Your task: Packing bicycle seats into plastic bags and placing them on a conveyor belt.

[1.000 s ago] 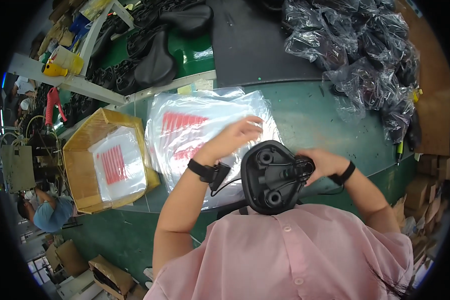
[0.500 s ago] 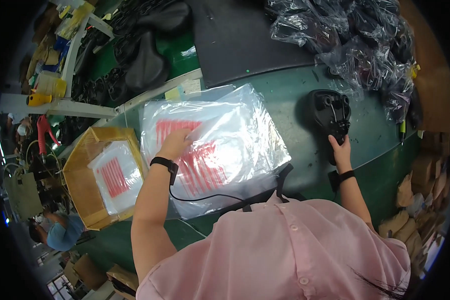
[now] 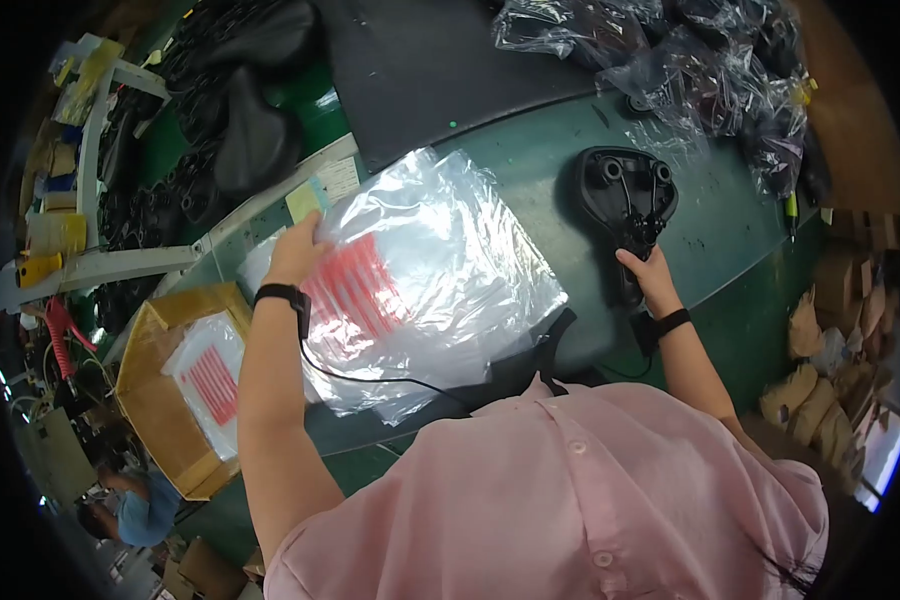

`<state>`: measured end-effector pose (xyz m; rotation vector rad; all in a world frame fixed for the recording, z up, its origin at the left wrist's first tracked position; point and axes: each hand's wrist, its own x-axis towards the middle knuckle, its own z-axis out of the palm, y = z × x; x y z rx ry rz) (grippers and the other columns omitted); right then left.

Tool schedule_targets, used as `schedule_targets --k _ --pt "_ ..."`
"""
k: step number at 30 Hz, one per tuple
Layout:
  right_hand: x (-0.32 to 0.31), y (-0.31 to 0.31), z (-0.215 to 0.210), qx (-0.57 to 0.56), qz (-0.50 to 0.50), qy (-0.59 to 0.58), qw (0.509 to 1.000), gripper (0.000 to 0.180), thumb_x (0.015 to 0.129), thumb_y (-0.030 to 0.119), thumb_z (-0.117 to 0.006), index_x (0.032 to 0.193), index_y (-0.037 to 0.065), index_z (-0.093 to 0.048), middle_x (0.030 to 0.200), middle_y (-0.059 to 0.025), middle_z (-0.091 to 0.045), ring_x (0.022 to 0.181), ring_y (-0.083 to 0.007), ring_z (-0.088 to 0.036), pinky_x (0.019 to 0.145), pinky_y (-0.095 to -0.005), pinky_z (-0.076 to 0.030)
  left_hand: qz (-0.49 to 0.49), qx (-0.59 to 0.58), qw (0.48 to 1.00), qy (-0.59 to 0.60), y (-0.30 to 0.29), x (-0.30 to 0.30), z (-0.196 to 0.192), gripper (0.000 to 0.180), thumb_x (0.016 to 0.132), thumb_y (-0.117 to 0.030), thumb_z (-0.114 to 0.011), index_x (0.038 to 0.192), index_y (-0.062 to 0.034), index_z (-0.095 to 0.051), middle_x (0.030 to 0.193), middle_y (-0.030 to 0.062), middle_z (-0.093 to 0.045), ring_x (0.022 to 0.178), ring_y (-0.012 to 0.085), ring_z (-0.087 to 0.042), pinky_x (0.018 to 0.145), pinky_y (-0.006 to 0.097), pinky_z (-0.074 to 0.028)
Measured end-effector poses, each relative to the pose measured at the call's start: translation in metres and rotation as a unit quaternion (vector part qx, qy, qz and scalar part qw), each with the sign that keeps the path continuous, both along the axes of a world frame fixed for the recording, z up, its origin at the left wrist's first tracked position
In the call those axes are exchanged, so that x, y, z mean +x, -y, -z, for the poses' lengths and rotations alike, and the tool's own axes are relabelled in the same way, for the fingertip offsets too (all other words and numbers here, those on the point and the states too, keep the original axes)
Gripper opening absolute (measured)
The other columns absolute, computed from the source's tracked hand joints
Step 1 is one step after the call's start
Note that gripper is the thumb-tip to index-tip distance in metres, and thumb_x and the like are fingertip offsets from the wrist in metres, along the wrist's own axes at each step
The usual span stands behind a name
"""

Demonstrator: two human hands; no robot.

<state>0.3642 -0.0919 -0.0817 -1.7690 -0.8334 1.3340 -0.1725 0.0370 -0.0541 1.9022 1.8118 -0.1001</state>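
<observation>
Bags glossy, crinkly plas.; saddle u/side smooth plas.; shirt matt cloth

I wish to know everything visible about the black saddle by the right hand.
The saddle, black and plastic-looking underneath, shows its underside upward. Its wide end, with two round fittings and thin rods, lies toward the picture's top, its nose toward the bottom. The right hand holds it near the nose. It is over the green table; whether it rests there is unclear.

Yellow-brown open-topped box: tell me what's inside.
In the yellow-brown open-topped box lie flat clear plastic bags with red stripes. Anything beneath them is hidden, and the left forearm covers part of the box's right side.
</observation>
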Motion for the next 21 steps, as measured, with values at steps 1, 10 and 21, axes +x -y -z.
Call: schedule_targets --k 1,10,21 --pt "-0.002 -0.002 -0.002 0.000 0.001 -0.003 1.000 0.053 0.074 0.019 -0.077 0.116 0.002 -0.052 0.103 -0.0029 -0.059 0.090 -0.0128 -0.055 0.084 -0.0275 -0.044 -0.029 -0.052 0.998 0.036 0.009 -0.005 0.003 0.040 0.070 -0.021 -0.071 0.105 -0.0052 -0.058 0.101 0.0179 -0.063 0.100 0.0362 -0.056 0.089 0.042 -0.043" --pt "-0.010 0.006 -0.008 -0.060 0.019 -0.260 0.964 0.030 0.080 0.015 -0.070 0.104 0.002 -0.058 0.093 -0.0075 -0.065 0.080 -0.0197 -0.065 0.072 -0.0306 -0.053 -0.126 0.231 0.963 0.053 0.083 0.108 -0.025 0.044 0.078 -0.032 -0.068 0.109 -0.0053 -0.053 0.100 0.0156 -0.058 0.092 0.0343 -0.057 0.079 0.043 -0.044" --pt "-0.020 0.003 0.009 -0.044 -0.016 -0.351 0.935 0.030 0.083 0.015 -0.066 0.108 0.003 -0.054 0.097 -0.0086 -0.064 0.085 -0.0232 -0.065 0.075 -0.0360 -0.053 -0.093 0.085 0.990 0.062 0.108 0.245 0.044 0.036 0.085 -0.033 -0.058 0.098 0.0005 -0.057 0.093 0.0220 -0.063 0.082 0.0390 -0.060 0.073 0.046 -0.049"
